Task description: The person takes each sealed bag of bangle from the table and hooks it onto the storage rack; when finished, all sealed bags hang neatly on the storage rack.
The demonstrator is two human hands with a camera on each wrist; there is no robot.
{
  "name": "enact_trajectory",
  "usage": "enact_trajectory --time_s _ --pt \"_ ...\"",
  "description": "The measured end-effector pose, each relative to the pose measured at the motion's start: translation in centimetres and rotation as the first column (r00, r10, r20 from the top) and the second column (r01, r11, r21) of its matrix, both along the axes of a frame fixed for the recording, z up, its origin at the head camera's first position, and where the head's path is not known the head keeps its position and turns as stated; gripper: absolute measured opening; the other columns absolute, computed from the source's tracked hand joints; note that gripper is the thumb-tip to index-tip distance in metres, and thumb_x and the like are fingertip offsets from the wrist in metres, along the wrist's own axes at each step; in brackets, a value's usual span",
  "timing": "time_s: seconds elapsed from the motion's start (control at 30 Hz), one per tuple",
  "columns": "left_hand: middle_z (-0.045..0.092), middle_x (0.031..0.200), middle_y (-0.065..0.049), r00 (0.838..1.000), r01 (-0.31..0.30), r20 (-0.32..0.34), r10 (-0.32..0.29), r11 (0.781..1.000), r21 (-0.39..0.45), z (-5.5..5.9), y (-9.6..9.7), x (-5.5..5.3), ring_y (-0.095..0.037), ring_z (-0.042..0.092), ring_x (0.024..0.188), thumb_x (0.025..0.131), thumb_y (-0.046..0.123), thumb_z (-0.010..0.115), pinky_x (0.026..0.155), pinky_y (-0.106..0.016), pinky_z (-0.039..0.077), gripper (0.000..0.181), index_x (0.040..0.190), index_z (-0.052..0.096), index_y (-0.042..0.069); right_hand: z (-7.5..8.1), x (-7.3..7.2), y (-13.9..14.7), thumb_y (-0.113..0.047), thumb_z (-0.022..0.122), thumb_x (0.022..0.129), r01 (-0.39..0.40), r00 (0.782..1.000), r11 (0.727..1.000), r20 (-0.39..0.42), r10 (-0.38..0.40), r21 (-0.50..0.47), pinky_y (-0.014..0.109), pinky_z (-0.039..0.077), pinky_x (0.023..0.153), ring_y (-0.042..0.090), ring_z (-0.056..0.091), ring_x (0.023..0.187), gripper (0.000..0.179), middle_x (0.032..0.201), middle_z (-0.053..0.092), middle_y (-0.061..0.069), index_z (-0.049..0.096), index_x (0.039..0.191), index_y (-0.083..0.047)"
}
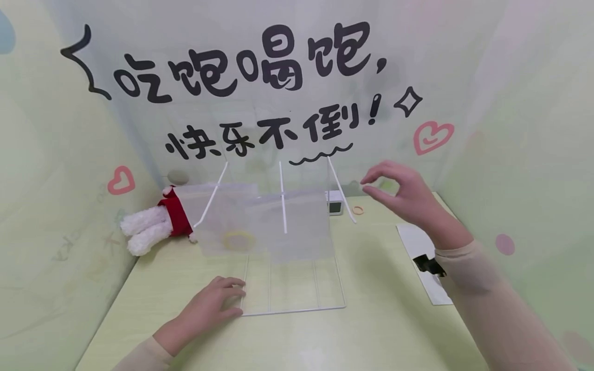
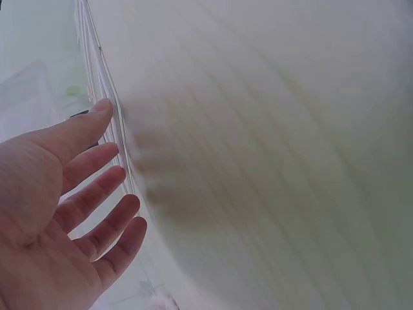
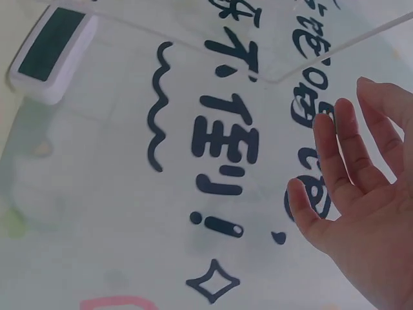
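Observation:
A white wire rack [image 1: 294, 311] stands on the table, three slanted prongs rising from its upright back. Translucent plastic sheets [image 1: 297, 242] hang at the rack, overlapping behind the prongs. My left hand [image 1: 209, 304] lies at the left side of the rack's base, fingertips right at the wire; the left wrist view shows its fingers spread and relaxed. Raised to the right of the prongs, my right hand [image 1: 403, 190] has its thumb and forefinger bent towards each other with a gap and nothing between them. In the right wrist view its fingers [image 3: 352, 145] are loosely bent near a wire.
Behind the rack on the left lies a plush toy [image 1: 150, 226] in red. A white device with a dark screen [image 1: 335, 207] and an orange ring [image 1: 358, 210] sit at the back. A white sheet [image 1: 413, 242] lies under the right forearm. Printed curtain [image 1: 287, 15] surrounds the table.

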State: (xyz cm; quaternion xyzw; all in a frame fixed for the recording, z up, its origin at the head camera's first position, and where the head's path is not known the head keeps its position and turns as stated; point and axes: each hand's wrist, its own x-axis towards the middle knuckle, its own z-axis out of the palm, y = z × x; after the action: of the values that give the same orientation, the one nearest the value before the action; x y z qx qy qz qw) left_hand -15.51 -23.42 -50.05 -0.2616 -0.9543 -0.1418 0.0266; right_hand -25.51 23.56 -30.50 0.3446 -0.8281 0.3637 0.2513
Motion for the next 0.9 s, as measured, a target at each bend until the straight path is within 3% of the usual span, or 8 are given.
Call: enact_trajectory --time_s 0.27,0.6,0.7,0.9 --pt "0.066 0.135 0.006 1.000 -0.017 -0.003 0.017 1.000 -0.012 -0.2 -0.2 -0.1 -0.020 0.060 0.119 0.084 0.034 0.085 0.096 -0.042 0.058 0.037 0.117 0.078 0.020 -4.5 -0.5 5.1 -0.003 0.079 0.089 0.140 0.986 0.984 0.081 -0.149 0.108 0.011 0.046 0.088 0.012 0.066 0.095 0.017 0.098 0.074 -0.002 0.076 0.102 -0.013" --pt "0.067 0.135 0.004 1.000 -0.005 -0.004 0.005 1.000 -0.004 -0.3 0.0 -0.2 -0.021 0.060 0.119 0.083 0.034 0.085 0.098 -0.044 0.058 0.037 0.116 0.078 0.019 -9.1 -1.4 12.7 -0.011 0.076 0.094 0.262 0.936 0.935 0.172 -0.307 0.240 0.016 0.046 0.079 0.025 0.065 0.096 0.015 0.102 0.074 0.003 0.074 0.108 -0.013" --pt "0.067 0.134 0.003 1.000 0.000 -0.006 0.000 1.000 -0.004 -0.3 -0.1 -0.2 -0.021 0.060 0.118 0.083 0.033 0.086 0.097 -0.043 0.058 0.037 0.116 0.078 0.019 -10.0 -1.5 14.4 -0.012 0.075 0.095 0.278 0.918 0.919 0.205 -0.340 0.279 0.024 0.048 0.079 0.027 0.065 0.097 0.015 0.102 0.074 0.004 0.074 0.110 -0.014" --pt "0.067 0.134 0.004 1.000 0.002 -0.008 -0.002 1.000 0.002 -0.2 0.0 -0.2 -0.021 0.060 0.117 0.084 0.033 0.085 0.096 -0.044 0.058 0.036 0.117 0.077 0.019 -11.6 -1.9 17.8 -0.007 0.075 0.093 0.279 0.898 0.901 0.242 -0.367 0.332 0.051 0.052 0.090 0.025 0.066 0.096 0.020 0.104 0.075 0.009 0.072 0.113 -0.008"
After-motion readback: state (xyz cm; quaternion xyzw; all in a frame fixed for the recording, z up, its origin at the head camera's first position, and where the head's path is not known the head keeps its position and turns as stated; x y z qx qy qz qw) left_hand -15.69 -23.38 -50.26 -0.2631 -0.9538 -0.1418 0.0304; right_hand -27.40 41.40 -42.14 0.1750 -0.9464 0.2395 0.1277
